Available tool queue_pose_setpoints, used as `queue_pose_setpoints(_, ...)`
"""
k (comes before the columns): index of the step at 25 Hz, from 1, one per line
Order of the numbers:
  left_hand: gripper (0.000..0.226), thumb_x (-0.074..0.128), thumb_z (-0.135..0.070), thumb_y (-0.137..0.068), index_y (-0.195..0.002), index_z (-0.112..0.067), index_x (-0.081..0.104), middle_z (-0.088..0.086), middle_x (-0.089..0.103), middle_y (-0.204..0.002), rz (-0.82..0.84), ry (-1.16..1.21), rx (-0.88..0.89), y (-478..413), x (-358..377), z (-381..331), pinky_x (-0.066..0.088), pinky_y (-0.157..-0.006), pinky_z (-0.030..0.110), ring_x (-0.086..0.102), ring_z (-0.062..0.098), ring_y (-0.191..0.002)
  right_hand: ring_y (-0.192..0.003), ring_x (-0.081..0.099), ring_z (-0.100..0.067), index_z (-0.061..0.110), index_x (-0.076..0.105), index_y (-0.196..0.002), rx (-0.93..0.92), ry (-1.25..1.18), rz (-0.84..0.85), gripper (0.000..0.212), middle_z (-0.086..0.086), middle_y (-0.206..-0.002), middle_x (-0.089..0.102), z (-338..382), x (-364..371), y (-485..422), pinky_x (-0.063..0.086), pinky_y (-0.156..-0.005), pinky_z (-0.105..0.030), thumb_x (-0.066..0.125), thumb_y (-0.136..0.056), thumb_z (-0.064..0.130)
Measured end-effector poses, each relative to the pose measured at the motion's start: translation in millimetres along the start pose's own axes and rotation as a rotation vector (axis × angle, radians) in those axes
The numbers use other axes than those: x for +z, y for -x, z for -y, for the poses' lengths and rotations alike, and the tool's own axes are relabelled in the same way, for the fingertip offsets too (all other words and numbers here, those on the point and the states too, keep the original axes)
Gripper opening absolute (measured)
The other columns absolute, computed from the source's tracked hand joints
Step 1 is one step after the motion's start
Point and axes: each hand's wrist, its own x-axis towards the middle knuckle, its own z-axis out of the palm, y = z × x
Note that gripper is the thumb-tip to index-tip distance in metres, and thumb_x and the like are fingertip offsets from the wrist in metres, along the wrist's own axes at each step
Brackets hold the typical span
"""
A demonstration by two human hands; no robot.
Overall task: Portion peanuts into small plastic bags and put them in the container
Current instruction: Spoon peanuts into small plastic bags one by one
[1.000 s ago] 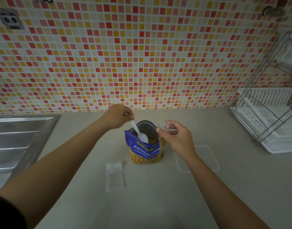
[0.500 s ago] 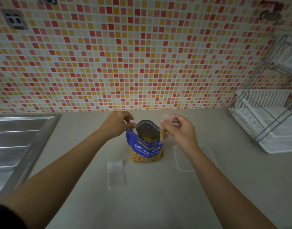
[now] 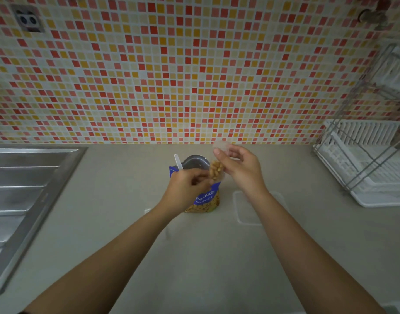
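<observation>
Head view: two bare hands handle a small plastic bag [image 3: 215, 170] of peanuts over an open peanut pouch [image 3: 206, 197] on a kitchen counter [image 3: 205, 257].
The right hand [image 3: 239, 169] pinches the bag's top edge, and the bag hangs with peanuts in its lower part, just in front of the pouch mouth. The left hand [image 3: 186, 189], at the bag's 7 o'clock, curls its fingers toward the bag's bottom; blur hides whether they grip it. The blue pouch stands upright, with a white plastic spoon [image 3: 178, 162] propped inside at its 11 o'clock. A clear container [image 3: 240, 209] lies at the pouch's 4 o'clock, partly behind the right forearm. A steel sink [image 3: 24, 189] is at 9 o'clock and a white dish rack [image 3: 364, 166] at 3 o'clock.
</observation>
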Motion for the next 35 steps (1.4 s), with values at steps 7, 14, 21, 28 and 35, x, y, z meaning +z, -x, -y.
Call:
queue_pose_setpoints(7, 0.01, 0.056, 0.003, -0.088, -0.095, 0.002, 0.063, 0.016, 0.065, -0.078, 0.099, 0.435, -0.32, 28.8, 45.7, 5.7, 0.058, -0.07, 0.02, 0.068, 0.01, -0.061, -0.052, 0.058, 0.0, 0.016, 0.063, -0.082, 0.111, -0.092, 0.097, 0.008, 0.004, -0.066, 0.065, -36.7, -48.3, 11.4, 0.045, -0.051, -0.014, 0.07, -0.08, 0.012)
queue_pose_setpoints(14, 0.009, 0.063, 0.003, -0.081, -0.075, -0.003, 0.066, 0.012, 0.062, -0.068, 0.283, 0.337, -0.639, 75.4, 134.5, 52.4, 0.054, -0.055, 0.022, 0.06, 0.008, -0.05, -0.042, 0.05, -0.003, 0.001, 0.068, -0.088, 0.43, 0.12, 0.036, 0.017, -0.004, -0.059, 0.059, -159.6, -96.1, 54.9, 0.038, -0.042, -0.011, 0.071, -0.08, 0.015)
queue_pose_setpoints(21, 0.029, 0.063, -0.011, -0.072, -0.044, -0.018, 0.059, -0.004, 0.059, -0.045, 0.267, -0.102, -0.652, 84.6, 171.3, 56.3, 0.053, -0.07, 0.025, 0.054, 0.005, -0.049, -0.079, 0.067, -0.021, 0.006, 0.075, -0.085, 0.288, 0.527, 0.045, 0.016, -0.011, -0.082, 0.074, -213.3, -96.6, 60.6, 0.043, -0.066, -0.026, 0.073, -0.077, 0.02)
queue_pose_setpoints(28, 0.024, 0.061, -0.032, -0.082, -0.07, -0.012, 0.068, -0.002, 0.067, -0.06, 0.141, -0.179, -0.584, 79.4, 142.4, 55.0, 0.047, -0.063, 0.013, 0.061, 0.007, -0.061, -0.059, 0.058, -0.015, 0.015, 0.062, -0.073, 0.164, 0.484, -0.105, 0.014, 0.001, -0.06, 0.061, -180.7, -90.5, 68.5, 0.04, -0.059, -0.023, 0.072, -0.077, 0.024)
queue_pose_setpoints(35, 0.016, 0.057, -0.014, -0.082, -0.067, -0.01, 0.062, 0.003, 0.063, -0.055, -0.164, -0.269, -0.612, 61.6, 39.2, 84.5, 0.042, -0.05, 0.006, 0.059, -0.001, -0.044, -0.055, 0.056, -0.011, 0.012, 0.067, -0.074, -0.087, 0.462, 0.149, 0.011, 0.001, -0.061, 0.063, -128.7, -4.0, 57.6, 0.043, -0.061, -0.021, 0.069, -0.078, 0.022)
